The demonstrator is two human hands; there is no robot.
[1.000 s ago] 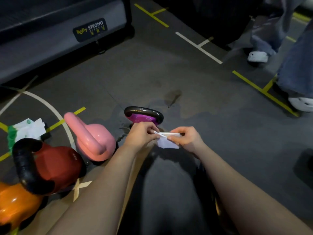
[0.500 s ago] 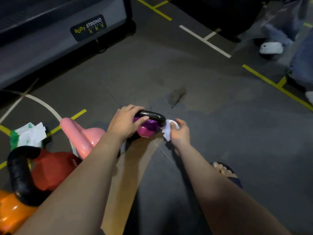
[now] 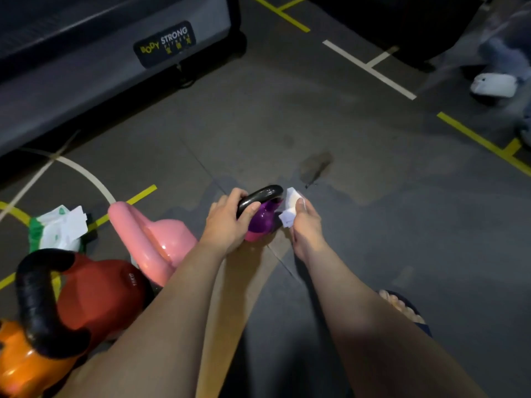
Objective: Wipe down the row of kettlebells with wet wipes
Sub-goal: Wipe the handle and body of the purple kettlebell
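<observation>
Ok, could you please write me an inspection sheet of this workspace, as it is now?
Surface: dark grey floor with yellow and white lines and one dark stain.
Job's things: purple kettlebell; to its left in a row, pink kettlebell, red kettlebell, orange kettlebell; a white wipe; green and white wipe packet on the floor.
Clutter: nothing seen.
Grippers (hands): left hand grips the purple kettlebell's black handle; right hand pinches the wipe beside the handle's right end.
Cables: nothing seen.
Surroundings: grey machine base labelled BODY STRONG; another person's white shoe, blurred.
</observation>
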